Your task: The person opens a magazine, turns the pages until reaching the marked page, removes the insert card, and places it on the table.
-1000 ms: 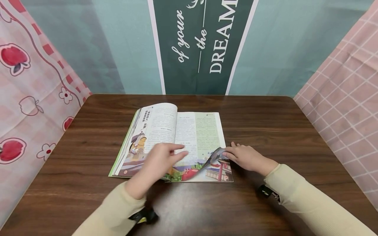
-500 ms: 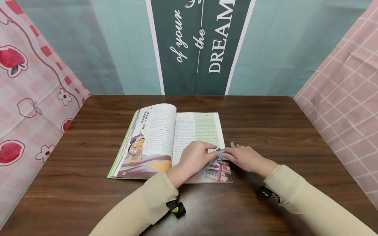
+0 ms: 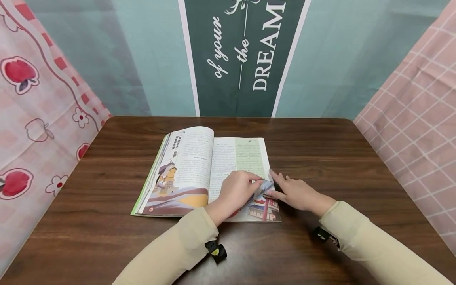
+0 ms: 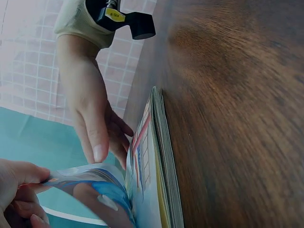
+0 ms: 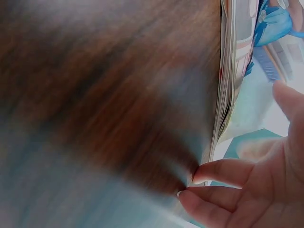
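Observation:
An illustrated magazine [image 3: 194, 154] lies spread on the wooden table, its left page bulging near the spine. My left hand [image 3: 232, 194] is over the right-hand side and pinches the lifted lower corner of a page between thumb and fingers. In the left wrist view that page [image 4: 102, 171] curves up away from the sheets below. My right hand [image 3: 297, 193] is at the magazine's right edge, fingers extended and thumb near the raised page. In the right wrist view, two fingertips of the right hand [image 5: 256, 185] touch the tabletop beside the page stack.
The brown wooden table [image 3: 320, 146] surrounds the magazine. A teal cloth with a dark lettered banner [image 3: 249, 59] hangs behind it. Patterned pink cloths stand on the left [image 3: 42, 118] and right [image 3: 417, 118]. Each wrist carries a small black camera.
My left hand has moved right across the magazine and taken hold of the page corner. My right hand has stayed by the edge, its thumb and fingers spreading apart off that corner.

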